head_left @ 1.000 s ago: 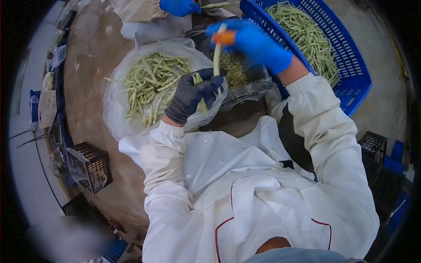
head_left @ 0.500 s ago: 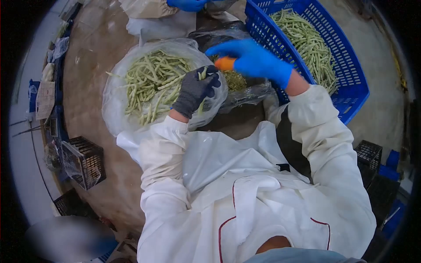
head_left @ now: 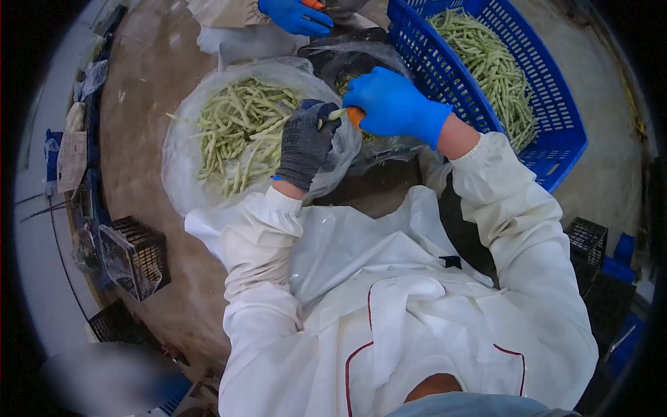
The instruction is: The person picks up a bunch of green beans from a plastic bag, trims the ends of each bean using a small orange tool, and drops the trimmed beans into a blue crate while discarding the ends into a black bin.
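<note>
My left hand (head_left: pixel 304 146), in a dark grey knit glove, is closed around a pale green bean (head_left: pixel 336 114) that sticks out to the right. In a blue glove, my right hand (head_left: pixel 397 108) grips a small tool with an orange handle (head_left: pixel 356 116); its working end is hidden. The handle sits right at the bean's protruding tip. Below and left of my left hand, a heap of green beans (head_left: pixel 240 125) lies in a round container lined with clear plastic (head_left: pixel 182 170). Under my right hand, dark plastic (head_left: pixel 379 149) holds small green trimmings.
At the upper right stands a blue perforated crate (head_left: pixel 561 142) with many green beans (head_left: pixel 490 69). Across from me, a co-worker's blue-gloved hand (head_left: pixel 295 15) holds something orange. Black crates (head_left: pixel 142 257) stand on the floor at left, and another black crate (head_left: pixel 587 240) at right.
My right hand has moved slightly left and down, bringing the orange handle to the bean. My left hand has turned, and its bean now points right. The co-worker's hand has come further into view.
</note>
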